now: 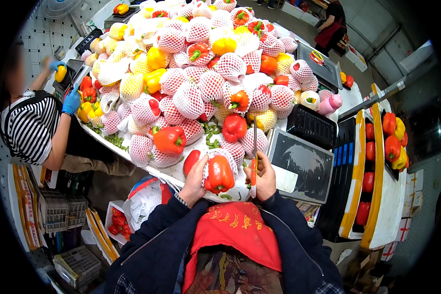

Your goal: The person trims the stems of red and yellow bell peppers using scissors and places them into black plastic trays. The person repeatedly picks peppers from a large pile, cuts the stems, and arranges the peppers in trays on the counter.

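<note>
My left hand (195,182) is closed around a red bell pepper (219,175) that has a white foam net round part of it. In my right hand (263,175) is an orange-handled knife (254,164), its narrow blade pointing up and away from me. The blade stands apart from the pepper, to its right. Beyond my hands rises a large heap of red and yellow bell peppers, many in foam nets (189,99). Two bare red peppers, one large (169,140) and one rounder (234,128), lie at its near side. Cut green stems (211,134) lie among them.
A scale (301,164) and a black tray (311,126) sit right of my hands. Foam boxes (377,196) with peppers stand farther right. At left, a person in blue gloves (72,100) handles peppers. A box of red peppers (117,225) is low on the left.
</note>
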Demonstrator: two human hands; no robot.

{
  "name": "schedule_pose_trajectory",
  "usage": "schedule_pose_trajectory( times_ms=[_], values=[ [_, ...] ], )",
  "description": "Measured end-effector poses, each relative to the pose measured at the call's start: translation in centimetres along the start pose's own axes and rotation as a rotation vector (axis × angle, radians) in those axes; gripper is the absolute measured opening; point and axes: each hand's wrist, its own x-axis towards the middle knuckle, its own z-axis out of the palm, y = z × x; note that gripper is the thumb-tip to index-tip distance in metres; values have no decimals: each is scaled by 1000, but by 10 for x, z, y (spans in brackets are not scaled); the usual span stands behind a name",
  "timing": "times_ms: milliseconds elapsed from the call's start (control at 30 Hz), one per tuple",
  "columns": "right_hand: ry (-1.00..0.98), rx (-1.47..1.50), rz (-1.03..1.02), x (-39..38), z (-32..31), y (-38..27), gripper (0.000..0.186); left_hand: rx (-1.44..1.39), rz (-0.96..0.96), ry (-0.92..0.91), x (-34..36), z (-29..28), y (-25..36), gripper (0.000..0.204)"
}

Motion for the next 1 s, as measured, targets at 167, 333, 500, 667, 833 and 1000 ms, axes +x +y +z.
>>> schedule_pose_trajectory(
  times_ms=[167,333,500,667,833,1000],
  values=[
    [-125,-75,-66,-10,14,-5,70,522,412,107,22,-6,-14,29],
    [-135,-170,-43,-6,10,2,73,916,657,93,18,9,-10,25],
    [-227,163,51,-7,4,3,78,949,761,13,11,28,-1,25],
    [-304,425,121,-12,-3,2,70,524,399,-52,8,44,8,27],
    [-324,919,225,-14,-10,1,56,10,134,-193,10,43,28,35],
    [-274,999,136,-13,-25,6,51,-122,233,-77,33,28,50,40]
  ],
)
